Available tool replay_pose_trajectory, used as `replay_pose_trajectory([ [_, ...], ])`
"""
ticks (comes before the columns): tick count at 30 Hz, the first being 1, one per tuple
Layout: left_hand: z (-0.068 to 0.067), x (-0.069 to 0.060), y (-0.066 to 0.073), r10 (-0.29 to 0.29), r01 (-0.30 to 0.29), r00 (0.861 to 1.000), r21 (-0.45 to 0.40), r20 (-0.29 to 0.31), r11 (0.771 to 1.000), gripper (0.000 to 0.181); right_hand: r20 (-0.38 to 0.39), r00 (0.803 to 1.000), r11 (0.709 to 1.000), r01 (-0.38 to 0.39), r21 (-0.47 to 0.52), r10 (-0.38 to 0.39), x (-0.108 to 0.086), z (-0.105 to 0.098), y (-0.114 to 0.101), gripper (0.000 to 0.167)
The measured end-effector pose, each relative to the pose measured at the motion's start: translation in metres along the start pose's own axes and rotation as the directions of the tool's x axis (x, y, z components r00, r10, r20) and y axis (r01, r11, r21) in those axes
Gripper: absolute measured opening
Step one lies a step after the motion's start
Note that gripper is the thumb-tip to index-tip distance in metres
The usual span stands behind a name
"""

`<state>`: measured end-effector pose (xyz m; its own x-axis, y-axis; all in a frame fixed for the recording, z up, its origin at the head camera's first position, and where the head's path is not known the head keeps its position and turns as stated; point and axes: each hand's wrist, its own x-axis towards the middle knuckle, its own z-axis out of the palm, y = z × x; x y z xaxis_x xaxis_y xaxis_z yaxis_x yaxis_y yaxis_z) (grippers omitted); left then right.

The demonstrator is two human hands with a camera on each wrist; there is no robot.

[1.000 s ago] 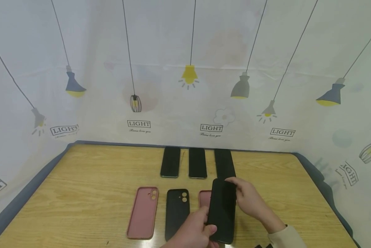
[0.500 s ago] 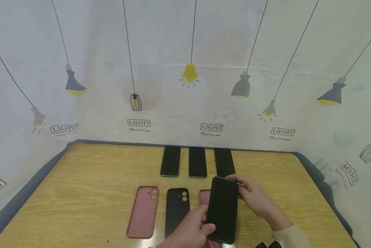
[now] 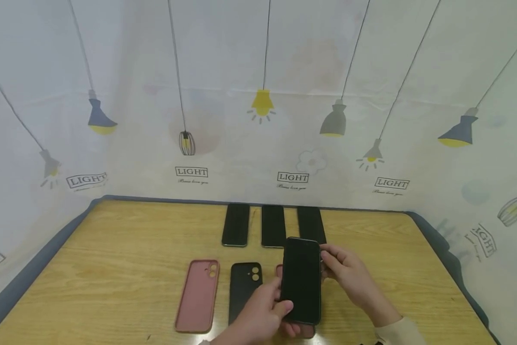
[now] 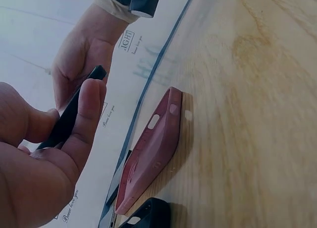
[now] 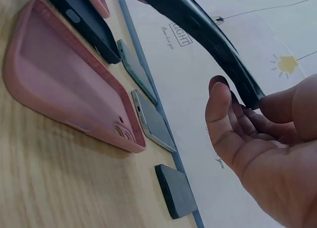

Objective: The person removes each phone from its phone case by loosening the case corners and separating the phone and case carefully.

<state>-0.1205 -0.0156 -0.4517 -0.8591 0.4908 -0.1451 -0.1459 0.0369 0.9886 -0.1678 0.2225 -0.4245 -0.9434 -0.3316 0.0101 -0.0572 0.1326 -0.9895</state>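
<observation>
A black phone (image 3: pixel 301 280), its dark screen facing up and a dark rim round it that looks like a case, is held above the table. My left hand (image 3: pixel 258 311) grips its lower left side, thumb over the front edge and fingers beneath. My right hand (image 3: pixel 349 273) pinches its upper right edge; in the right wrist view, thumb and fingers meet at the phone's (image 5: pixel 213 39) end. Under the phone lies a pink phone case (image 5: pixel 74 79), mostly covered in the head view. To the left are a black phone case (image 3: pixel 244 287) and another pink phone case (image 3: pixel 198 296), both hollow side up.
Along the table's (image 3: pixel 111 268) back edge lie three dark phones: a left one (image 3: pixel 236 225), a middle one (image 3: pixel 273 226) and a right one (image 3: pixel 311 224). A printed cloth (image 3: pixel 224 120) hangs behind and at both sides.
The phone has shifted slightly left and up, with both hands following. My right hand has slid from its top corner to its upper right edge. The cases on the table stay put.
</observation>
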Motion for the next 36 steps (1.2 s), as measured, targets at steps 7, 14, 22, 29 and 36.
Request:
replay_pose_trajectory([
  [7,-0.002,0.000,0.001,0.060,-0.060,0.998,-0.004,-0.036,0.998,0.041,0.038,0.999,1.000,0.012,-0.019,-0.012,-0.003,0.010,0.005,0.040],
  [14,-0.004,0.002,0.003,0.088,-0.088,0.995,0.000,-0.055,0.996,0.033,0.032,0.999,0.997,0.032,-0.074,-0.030,-0.005,0.018,0.005,0.036],
  [22,-0.007,0.005,0.006,0.078,-0.076,0.992,0.025,-0.099,0.997,0.029,0.069,0.998,0.986,0.013,-0.166,-0.002,-0.009,0.022,0.004,0.031],
  [29,-0.009,0.009,0.005,0.106,-0.102,0.986,0.035,-0.125,0.994,0.029,0.122,0.992,0.975,0.042,-0.220,-0.015,-0.013,0.023,0.008,0.027],
  [36,-0.011,0.011,0.006,0.123,-0.117,0.982,0.051,-0.146,0.992,0.029,0.155,0.988,0.975,0.029,-0.221,0.006,-0.016,0.024,0.009,0.030],
])
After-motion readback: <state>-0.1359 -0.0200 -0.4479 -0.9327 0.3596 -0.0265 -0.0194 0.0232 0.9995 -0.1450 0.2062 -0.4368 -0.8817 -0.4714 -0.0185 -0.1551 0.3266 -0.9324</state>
